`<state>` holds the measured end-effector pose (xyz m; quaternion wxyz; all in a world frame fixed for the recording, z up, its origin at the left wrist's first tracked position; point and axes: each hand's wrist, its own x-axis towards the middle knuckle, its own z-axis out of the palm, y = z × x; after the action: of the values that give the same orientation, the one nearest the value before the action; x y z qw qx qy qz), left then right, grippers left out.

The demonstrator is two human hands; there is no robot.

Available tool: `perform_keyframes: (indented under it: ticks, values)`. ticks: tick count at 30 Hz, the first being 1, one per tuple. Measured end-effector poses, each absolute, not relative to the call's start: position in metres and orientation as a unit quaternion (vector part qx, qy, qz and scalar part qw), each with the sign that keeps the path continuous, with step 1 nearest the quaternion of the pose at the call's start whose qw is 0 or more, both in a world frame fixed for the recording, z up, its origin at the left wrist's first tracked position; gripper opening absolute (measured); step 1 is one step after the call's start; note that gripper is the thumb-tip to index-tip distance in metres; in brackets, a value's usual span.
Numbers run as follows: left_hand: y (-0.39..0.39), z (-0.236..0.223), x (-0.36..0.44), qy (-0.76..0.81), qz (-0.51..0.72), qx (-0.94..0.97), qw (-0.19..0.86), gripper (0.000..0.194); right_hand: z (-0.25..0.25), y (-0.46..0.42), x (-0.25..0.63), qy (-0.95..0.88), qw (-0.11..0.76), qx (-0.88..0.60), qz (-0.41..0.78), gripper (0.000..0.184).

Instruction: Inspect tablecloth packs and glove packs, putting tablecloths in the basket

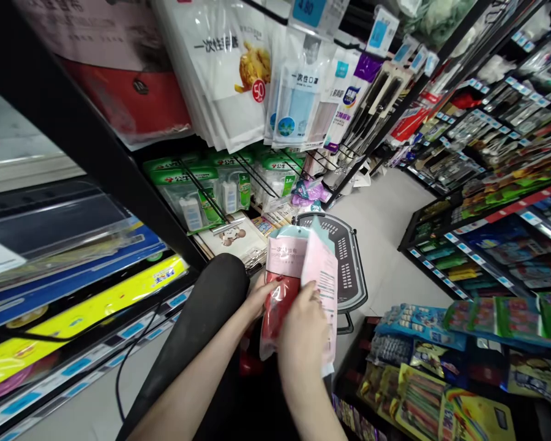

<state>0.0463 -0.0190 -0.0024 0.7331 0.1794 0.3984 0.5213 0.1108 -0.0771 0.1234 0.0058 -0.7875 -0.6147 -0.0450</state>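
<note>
Above my lap, my left hand [258,295] is closed on the left edge of a pink-and-red disposable tablecloth packet [285,263], its thumb lying on the red front. Its clear window shows folded red sheeting. My right hand [305,321] curls over a second packet [324,263], which leans against the first with its pink, printed back toward me. Pale blue-green packet tops [290,231] stick out behind them. My right palm and some fingers hide the lower part of both packets.
A grey shopping basket [359,269] stands on the floor beyond the packets. Hanging face-mask packs [298,92] and green power-strip packs [188,190] fill the rack ahead. My bent knee [227,275] is near the left shelf. Snack bags [422,392] lie at right.
</note>
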Motion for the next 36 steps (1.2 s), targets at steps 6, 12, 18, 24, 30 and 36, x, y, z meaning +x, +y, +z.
perform_keyframes:
  ticks: [6,12,18,24,30,36]
  values:
    - [-0.016,-0.009,0.043,0.406,0.517,0.164,0.736,0.040,0.065,-0.074,0.082,-0.678,0.038,-0.733,0.023,0.047]
    - [-0.018,-0.009,0.042,0.400,0.477,0.147,0.769,0.042,0.070,-0.099,0.124,-0.770,0.158,-0.603,0.139,0.044]
    - [-0.021,-0.007,0.039,0.339,0.474,0.181,0.792,0.056,0.067,-0.078,0.233,-0.506,0.379,-0.753,0.185,0.050]
    - [-0.020,-0.002,0.040,0.354,0.513,0.283,0.728,0.057,0.027,-0.081,0.241,-0.384,0.481,-0.608,0.502,0.046]
    - [-0.013,0.004,0.034,0.407,0.571,0.388,0.598,0.057,0.026,-0.085,0.211,-0.396,0.520,-0.635,0.411,0.042]
    - [-0.014,0.002,0.026,0.353,0.447,0.320,0.757,0.035,0.036,-0.082,0.213,-0.441,0.486,-0.673,0.342,0.048]
